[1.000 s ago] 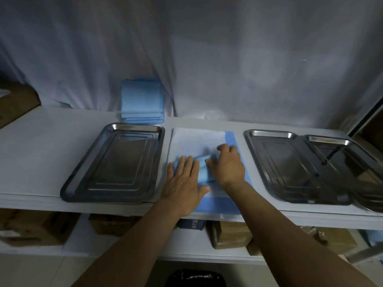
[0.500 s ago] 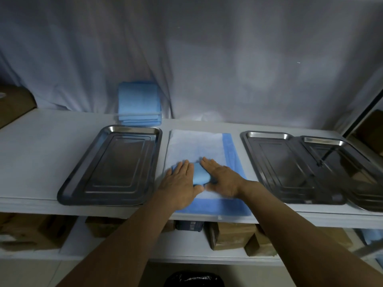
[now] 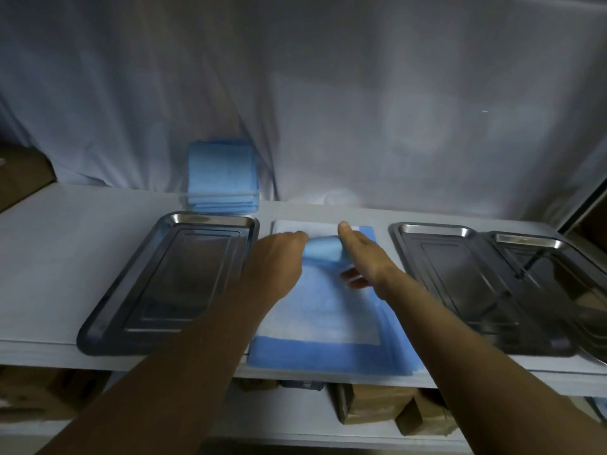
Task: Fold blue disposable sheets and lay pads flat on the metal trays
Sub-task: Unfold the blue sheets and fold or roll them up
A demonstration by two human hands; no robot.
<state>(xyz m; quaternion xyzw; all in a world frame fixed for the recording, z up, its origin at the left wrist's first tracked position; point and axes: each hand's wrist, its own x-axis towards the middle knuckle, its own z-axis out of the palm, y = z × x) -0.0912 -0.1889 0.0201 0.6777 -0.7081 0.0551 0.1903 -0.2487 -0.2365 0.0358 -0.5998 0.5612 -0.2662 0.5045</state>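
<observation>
Folded blue sheet (image 3: 323, 249), a small bundle, sits between my two hands, raised just over the far half of the pad (image 3: 322, 310). My left hand (image 3: 279, 257) has its fingers curled round the bundle's left end and holds it. My right hand (image 3: 361, 257) cups the right end, thumb up on the far side and fingertips (image 3: 353, 277) curled on the near side; through the blur I cannot tell whether it truly pinches. The pad, white with a blue border, lies flat on the white shelf (image 3: 49, 257), its near edge at the shelf's lip. Just left of it lies a metal tray (image 3: 210, 219); to the right lie a second tray (image 3: 433, 229) and a third tray (image 3: 525, 239), overlapping. Behind the left tray a stack of blue sheets (image 3: 223, 172) leans against a white cloth (image 3: 328, 93). Cardboard boxes (image 3: 371, 402) sit on the shelf below.
</observation>
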